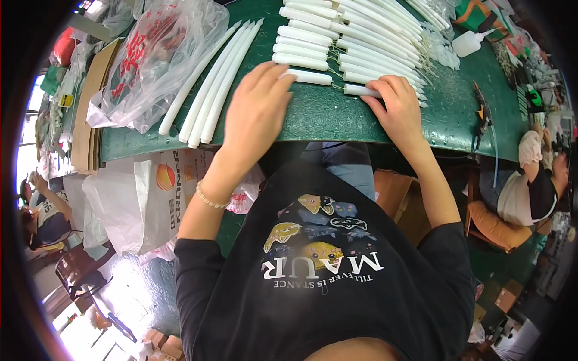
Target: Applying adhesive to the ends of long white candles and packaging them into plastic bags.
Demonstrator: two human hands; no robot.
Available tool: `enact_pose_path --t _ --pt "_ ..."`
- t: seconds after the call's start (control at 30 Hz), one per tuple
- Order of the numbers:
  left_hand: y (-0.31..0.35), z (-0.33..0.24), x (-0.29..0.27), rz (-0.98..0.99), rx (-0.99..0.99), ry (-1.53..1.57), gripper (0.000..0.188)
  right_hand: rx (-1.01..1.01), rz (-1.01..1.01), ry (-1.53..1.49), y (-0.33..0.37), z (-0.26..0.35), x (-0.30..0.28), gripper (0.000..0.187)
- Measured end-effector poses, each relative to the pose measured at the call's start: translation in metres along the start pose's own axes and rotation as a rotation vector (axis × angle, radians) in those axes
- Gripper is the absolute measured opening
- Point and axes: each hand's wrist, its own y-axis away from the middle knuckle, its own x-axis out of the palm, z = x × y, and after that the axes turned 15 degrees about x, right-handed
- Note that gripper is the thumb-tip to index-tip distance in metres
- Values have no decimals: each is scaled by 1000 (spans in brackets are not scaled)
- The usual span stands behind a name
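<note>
Two columns of white candle-like tubes lie on a green table, with thin wires between their facing ends. In the nearest pair, a short white tube (pixel 312 77) lies on the left and a longer white candle tube (pixel 356 90) on the right. My right hand (pixel 397 107) is closed on the longer tube, thumb in front and fingers over it; its far part is hidden under the hand. My left hand (pixel 257 108), slightly blurred, is at the short tube's left end, fingers bent and apart; whether they touch it is unclear.
Several long white taper candles (pixel 220 84) and a clear plastic bag (pixel 156 60) lie to the left. On the right are a glue gun (pixel 481 111) and a white bottle (pixel 468 43). The green table's (pixel 337 123) front edge runs below my hands. Other people sit at both sides.
</note>
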Motion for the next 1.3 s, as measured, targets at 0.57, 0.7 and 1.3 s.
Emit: enact_pose_path --t 0.57,0.7,1.3 --pt "-33 -13 2 264 -205 490 22 28 19 -153 4 -2 -9 21" --pt "-33 -9 2 330 -225 520 24 32 50 -182 6 -1 -12 21" --pt "-35 -6 1 431 -296 993 27 51 278 -358 3 2 -34 23"
